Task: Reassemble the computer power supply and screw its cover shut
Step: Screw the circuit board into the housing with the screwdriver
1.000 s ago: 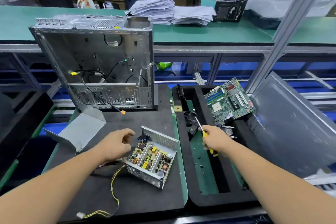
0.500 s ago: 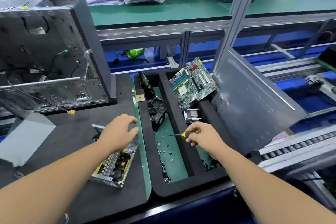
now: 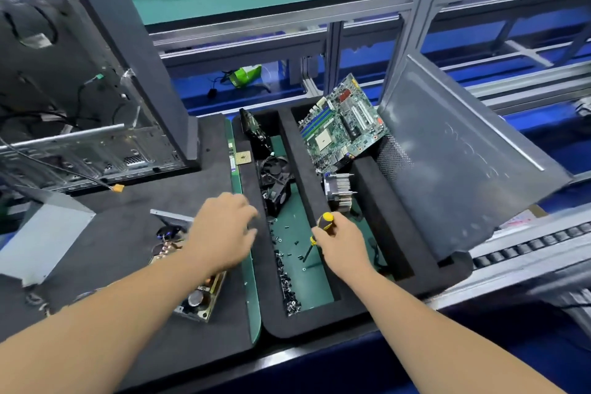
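The open power supply point(image 3: 200, 297) lies on the black mat, its circuit board showing, partly hidden under my left forearm. Its grey metal cover point(image 3: 41, 240) sits on the mat at the far left. My left hand point(image 3: 224, 230) hovers with relaxed fingers over the mat's right edge, holding nothing. My right hand point(image 3: 339, 240) grips a yellow-and-black screwdriver point(image 3: 319, 229), tip pointing down into the foam tray's point(image 3: 271, 304) green-floored slot, where several small black screws point(image 3: 287, 278) lie.
An empty computer case point(image 3: 80, 105) stands at the back left. The tray also holds a motherboard point(image 3: 342, 125), a heatsink point(image 3: 340, 189) and a black fan point(image 3: 275, 185). A grey side panel point(image 3: 463, 163) leans at the right, beside a roller conveyor point(image 3: 527, 249).
My left hand moved right, off the power supply toward the tray. My right hand turned the screwdriver from level to tip-down over the screws. The view shifted further right and down.
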